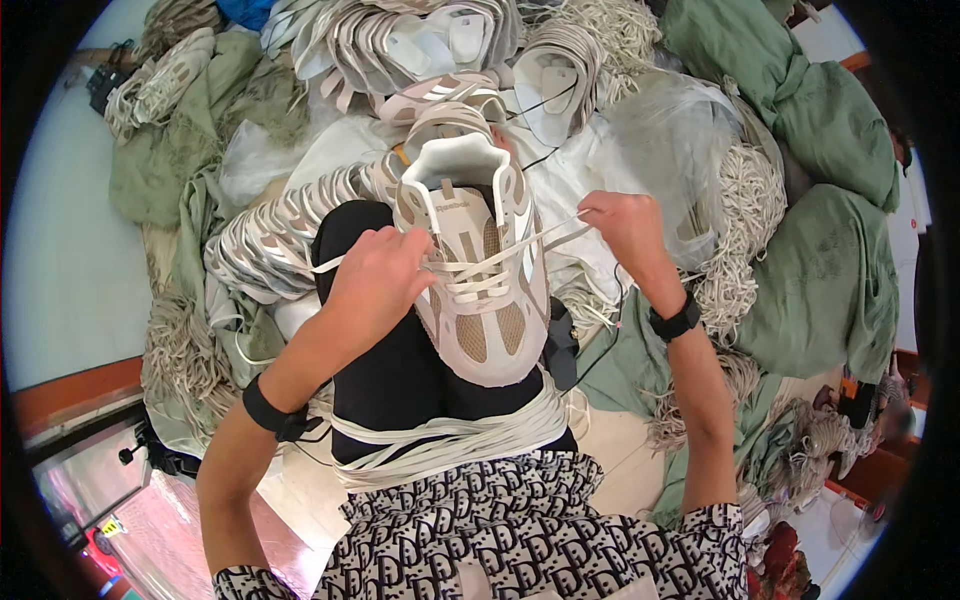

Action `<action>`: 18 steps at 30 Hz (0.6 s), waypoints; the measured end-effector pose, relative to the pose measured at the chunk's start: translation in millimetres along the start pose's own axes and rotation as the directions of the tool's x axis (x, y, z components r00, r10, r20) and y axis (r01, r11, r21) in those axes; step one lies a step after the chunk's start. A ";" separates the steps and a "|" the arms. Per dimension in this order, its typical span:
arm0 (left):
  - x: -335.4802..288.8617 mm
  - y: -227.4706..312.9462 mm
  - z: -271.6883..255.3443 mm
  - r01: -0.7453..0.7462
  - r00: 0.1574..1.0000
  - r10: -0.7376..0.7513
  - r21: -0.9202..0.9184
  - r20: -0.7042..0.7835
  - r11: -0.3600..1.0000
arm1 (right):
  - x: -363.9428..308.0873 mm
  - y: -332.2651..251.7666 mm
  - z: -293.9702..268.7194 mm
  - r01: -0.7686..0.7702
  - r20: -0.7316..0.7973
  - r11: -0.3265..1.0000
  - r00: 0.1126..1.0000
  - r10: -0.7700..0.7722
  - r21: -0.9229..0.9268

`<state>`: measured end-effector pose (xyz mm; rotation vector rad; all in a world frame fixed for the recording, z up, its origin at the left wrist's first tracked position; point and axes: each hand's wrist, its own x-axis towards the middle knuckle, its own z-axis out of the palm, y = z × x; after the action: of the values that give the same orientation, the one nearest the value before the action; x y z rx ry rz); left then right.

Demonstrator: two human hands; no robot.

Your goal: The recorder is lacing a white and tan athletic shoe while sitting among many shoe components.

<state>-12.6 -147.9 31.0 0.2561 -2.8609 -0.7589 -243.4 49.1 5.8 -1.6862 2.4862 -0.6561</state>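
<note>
A beige and white sneaker (487, 352) rests on my black-trousered knees, toe toward me. Its cream shoelace (480, 287) crosses the lower part of the tongue in a few rows. My right hand (628, 232) pinches one lace end and draws it out taut to the right of the shoe. Beside the shoe's left eyelets, my left hand (378, 285) has its fingers closed on the lace, and a loose end sticks out past it on the left. The exact grip of the left fingertips is partly hidden.
A bundle of loose laces (450, 440) lies across my lap. Beyond the shoe are stacked shoe uppers (400, 45), with another row (275, 240) at left. Heaps of laces (745, 220) and green cloth sacks (825, 280) lie at right. A thin black cord (600, 350) runs near my knee.
</note>
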 end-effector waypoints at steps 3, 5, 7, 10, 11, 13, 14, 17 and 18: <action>-8.7 -9.4 6.7 -0.002 1.000 0.001 0.008 0.031 1.000 | 0.5 6.2 20.2 -0.199 0.030 0.863 0.977 0.209 0.464; -15.6 -14.9 0.7 -0.064 0.997 0.063 0.024 0.049 0.998 | 4.4 -20.5 40.5 -0.432 0.289 0.317 0.865 0.410 0.844; -34.1 -36.7 -9.4 -0.099 0.995 0.097 0.116 0.018 0.988 | 0.4 -39.5 62.7 -0.325 0.212 0.394 0.929 0.303 0.860; -57.1 -56.6 -27.4 0.000 1.000 0.004 0.151 -0.027 0.989 | -11.6 -56.5 72.9 -0.312 0.189 0.574 0.946 0.264 0.757; -61.6 -58.8 -31.1 0.130 0.991 -0.127 0.090 -0.040 0.987 | -12.9 -59.7 74.2 -0.357 0.219 0.541 0.927 0.304 0.761; -57.5 -41.4 -35.1 0.134 0.987 -0.119 0.147 -0.107 0.980 | -10.7 -67.0 74.2 -0.355 0.227 0.546 0.930 0.290 0.759; -46.5 -22.6 -34.5 0.034 0.991 -0.010 0.176 -0.135 0.984 | -11.3 -66.4 77.9 -0.382 0.258 0.509 0.919 0.299 0.771; -21.4 3.4 -7.4 -0.117 0.969 0.165 0.245 -0.183 0.962 | -9.8 -68.4 76.4 -0.440 0.335 0.392 0.890 0.309 0.808; -18.6 1.3 7.1 -0.102 0.977 0.138 0.216 -0.160 0.971 | -10.7 -68.6 74.8 -0.479 0.385 0.295 0.864 0.325 0.827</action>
<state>3.9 -139.6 23.4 0.1637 -2.7580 -0.3956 -157.8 14.5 -37.8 -0.5830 1.6646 -1.3907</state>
